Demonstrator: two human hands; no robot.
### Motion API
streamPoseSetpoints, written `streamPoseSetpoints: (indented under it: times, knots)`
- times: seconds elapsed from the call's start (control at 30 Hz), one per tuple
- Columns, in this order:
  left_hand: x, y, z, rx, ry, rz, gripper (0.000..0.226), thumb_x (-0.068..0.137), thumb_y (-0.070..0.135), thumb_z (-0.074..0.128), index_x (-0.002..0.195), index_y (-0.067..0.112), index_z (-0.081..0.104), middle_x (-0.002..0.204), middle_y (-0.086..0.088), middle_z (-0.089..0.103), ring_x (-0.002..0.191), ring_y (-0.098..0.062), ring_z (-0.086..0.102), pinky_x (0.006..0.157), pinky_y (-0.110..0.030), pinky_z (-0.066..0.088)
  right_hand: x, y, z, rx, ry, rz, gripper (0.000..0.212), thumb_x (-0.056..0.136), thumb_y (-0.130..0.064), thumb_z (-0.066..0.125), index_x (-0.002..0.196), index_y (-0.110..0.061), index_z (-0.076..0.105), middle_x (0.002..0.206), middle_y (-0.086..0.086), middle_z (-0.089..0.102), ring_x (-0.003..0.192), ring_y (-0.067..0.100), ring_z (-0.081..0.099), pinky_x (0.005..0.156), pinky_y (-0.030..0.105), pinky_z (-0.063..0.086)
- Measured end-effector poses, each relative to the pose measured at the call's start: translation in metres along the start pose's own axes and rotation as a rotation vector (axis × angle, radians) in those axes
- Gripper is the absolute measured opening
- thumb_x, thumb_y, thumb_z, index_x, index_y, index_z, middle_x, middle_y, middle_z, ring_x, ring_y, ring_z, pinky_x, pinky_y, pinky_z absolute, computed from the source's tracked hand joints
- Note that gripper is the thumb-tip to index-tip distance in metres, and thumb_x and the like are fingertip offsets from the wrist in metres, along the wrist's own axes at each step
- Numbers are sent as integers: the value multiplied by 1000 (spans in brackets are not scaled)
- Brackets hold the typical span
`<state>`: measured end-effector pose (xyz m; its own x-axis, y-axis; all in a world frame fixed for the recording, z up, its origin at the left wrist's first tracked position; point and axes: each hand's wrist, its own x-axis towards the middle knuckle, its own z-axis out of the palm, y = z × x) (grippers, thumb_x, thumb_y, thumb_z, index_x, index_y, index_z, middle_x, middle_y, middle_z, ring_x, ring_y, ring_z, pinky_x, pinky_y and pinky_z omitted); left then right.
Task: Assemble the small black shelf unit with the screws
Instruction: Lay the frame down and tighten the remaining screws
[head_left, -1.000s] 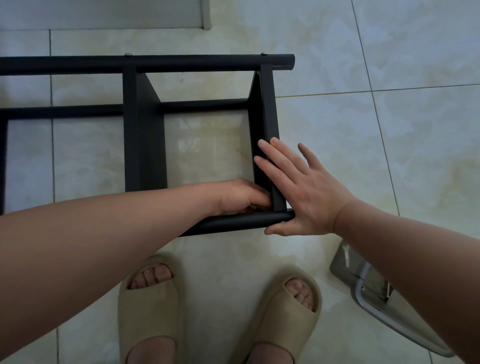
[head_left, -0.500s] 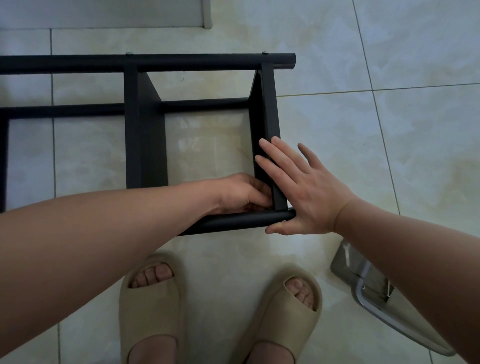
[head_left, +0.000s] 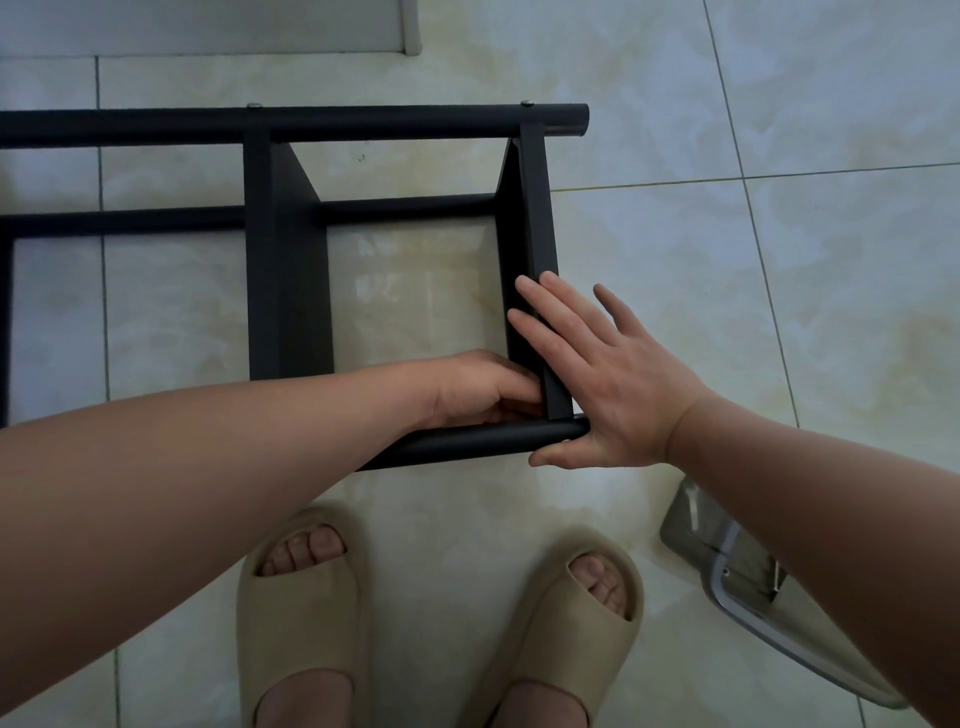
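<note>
closest in, at the bottom of the frame, two beige foam sandals (head_left: 306, 603) stand on the pale glossy tiled floor (head_left: 779, 270). just beyond them lies the small black metal shelf unit (head_left: 410, 210), on its side across the left and centre of the frame.

its near round black tube rail (head_left: 467, 441) is where the hands meet. the left hand (head_left: 483, 389) is tucked into the inside corner with its fingers curled; what it pinches, if anything, i cannot tell. the right hand (head_left: 608, 384) is spread flat against the outer face of the flat black end panel (head_left: 530, 244), with the thumb by the rail's tip.

the frame looks stiff and fairly light. its matt paint gives fair grip, though round tubes can roll, so bracing it at a corner seems the sound hold.

farther off, the far black tube rail (head_left: 363, 122) carries two small silver screw heads (head_left: 527, 103) on top. everything is dark, plain and matt.
</note>
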<state>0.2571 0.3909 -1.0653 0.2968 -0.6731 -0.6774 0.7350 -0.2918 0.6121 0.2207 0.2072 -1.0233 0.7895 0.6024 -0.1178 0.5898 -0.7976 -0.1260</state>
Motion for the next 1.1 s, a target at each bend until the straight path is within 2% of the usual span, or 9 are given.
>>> streamPoseSetpoints:
  times: [0.1,0.23,0.3,0.37,0.47,0.67,0.8,0.97,1.1]
  knots:
    - [-1,2,0,140,60,-17,10,90,-1,58,86,4,66,78,-12,64,75,-25,61,76,-36,47,0,0,0,-2,1,-2,117,77,-87,46,158,-3,29,168,15,15,156,31,12,116,63,28]
    - [-1,2,1,123,69,-14,11,86,-2,60,96,-1,64,90,-21,54,86,-32,50,81,-42,37,0,0,1,-2,2,-2,117,77,-87,46,157,-3,29,168,15,15,156,31,12,116,63,27]
    - [0,0,-1,65,43,-5,13,90,-9,54,94,-3,64,87,-20,58,82,-31,57,81,-40,43,0,0,1,0,3,-2,117,77,-87,45,157,-3,30,168,15,15,156,31,12,116,63,27]
    - [1,-1,-2,-18,-13,-9,21,91,-13,48,91,0,64,80,-14,64,72,-22,65,73,-31,52,0,0,1,2,4,-2,117,77,-86,45,157,-3,30,168,15,15,156,31,12,116,64,27]
    - [0,0,-1,-61,-55,-13,21,92,-11,43,97,-2,61,78,-8,63,71,-16,65,68,-25,54,0,0,2,-7,5,-4,117,78,-87,45,157,-3,30,168,15,15,156,31,12,116,63,27]
    - [1,0,1,39,-20,-3,11,88,2,55,87,4,66,75,-6,66,72,-17,63,73,-29,49,0,0,2,-9,0,-4,117,78,-87,44,157,-3,29,168,15,14,156,31,11,117,63,26]
    - [2,-3,-1,50,-16,8,20,91,-4,53,81,6,68,72,-3,68,70,-15,66,71,-28,52,0,0,2,-12,1,-5,117,78,-87,44,157,-3,31,168,15,14,156,31,11,117,63,26]
    - [2,-4,-3,27,9,7,17,88,-6,56,83,5,68,75,-7,68,69,-20,66,74,-32,52,0,0,2,-7,1,-3,116,77,-87,45,156,-2,32,168,15,15,156,31,11,117,63,26]
    - [1,-2,-3,-31,-35,1,24,91,-11,50,86,6,66,76,-8,67,67,-17,67,70,-28,53,0,1,2,-6,10,-7,116,77,-86,46,156,-2,32,168,15,16,156,31,12,116,63,27]
